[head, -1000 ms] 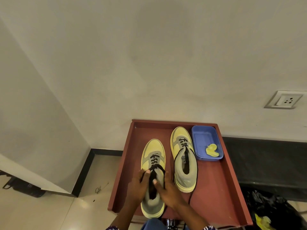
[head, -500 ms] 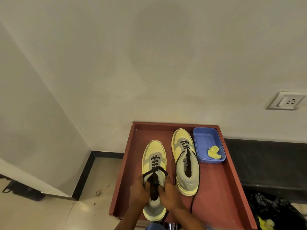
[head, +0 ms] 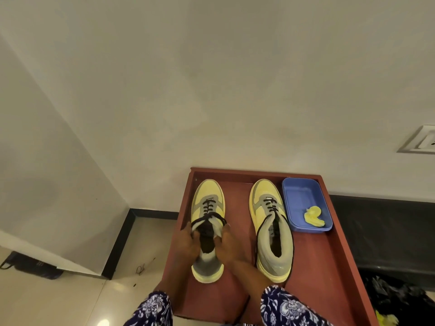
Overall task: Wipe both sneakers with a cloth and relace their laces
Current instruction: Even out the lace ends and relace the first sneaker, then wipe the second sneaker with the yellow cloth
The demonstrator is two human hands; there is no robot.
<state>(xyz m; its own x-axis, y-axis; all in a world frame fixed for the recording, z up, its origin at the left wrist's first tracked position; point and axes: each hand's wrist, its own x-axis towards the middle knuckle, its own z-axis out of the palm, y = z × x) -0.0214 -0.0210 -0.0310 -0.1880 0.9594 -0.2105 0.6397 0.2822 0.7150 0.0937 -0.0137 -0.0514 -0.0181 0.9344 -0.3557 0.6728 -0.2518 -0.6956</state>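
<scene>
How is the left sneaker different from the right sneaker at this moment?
The left sneaker is held at its collar by the left hand and the right hand; the right sneaker is untouched. The left sneaker's lace crosses its tongue between the hands; the right sneaker's lace hangs loose down its side. The right sneaker stands beside the blue tray; the left does not. Both are yellow and grey, toes toward the wall.

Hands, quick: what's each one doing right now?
Left hand: fingers curled, gripping the left sneaker at its collar.
Right hand: fingers curled, gripping the same sneaker's other side.
</scene>
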